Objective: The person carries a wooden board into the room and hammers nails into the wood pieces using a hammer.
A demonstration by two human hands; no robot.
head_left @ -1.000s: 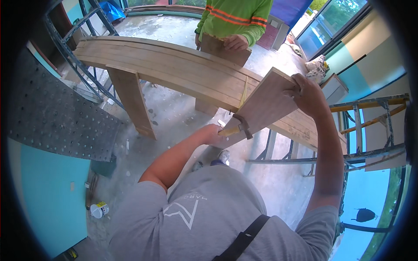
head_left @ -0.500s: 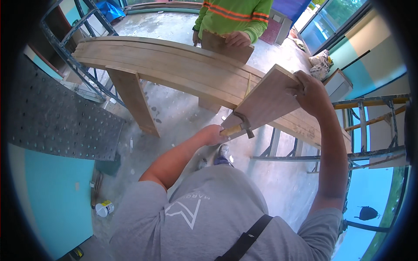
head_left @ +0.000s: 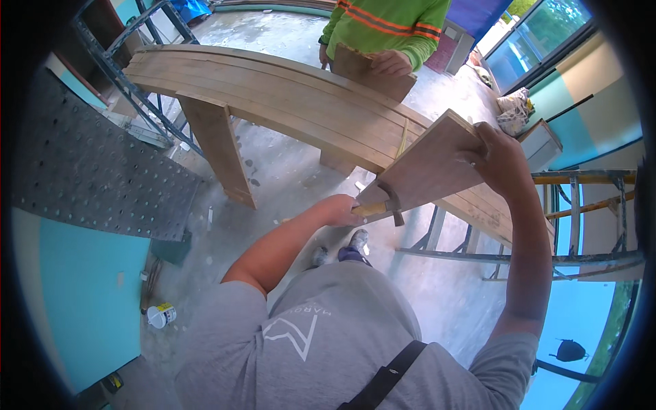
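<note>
My left hand (head_left: 339,210) is closed around the wooden handle of a claw hammer (head_left: 392,199), and the same hand is at the lower corner of a plywood board (head_left: 430,164). The hammer's metal head lies against or just in front of the board's face. At the board's upper right edge, my right hand (head_left: 502,154) grips it, thumb on the near face and fingers behind. The board stands tilted across the near side of a long wooden plank assembly (head_left: 273,96). A short board (head_left: 214,147) reaches down from that assembly at the left.
Across the planks, a person in a green top (head_left: 389,27) holds another board (head_left: 372,74). Metal ladder frames stand at left (head_left: 130,61) and right (head_left: 575,212). A dark perforated sheet (head_left: 102,171) and a white bucket (head_left: 162,315) are at the left.
The whole view has shifted slightly, with the planks and person now further right. My hands keep their grips on the board and hammer.
</note>
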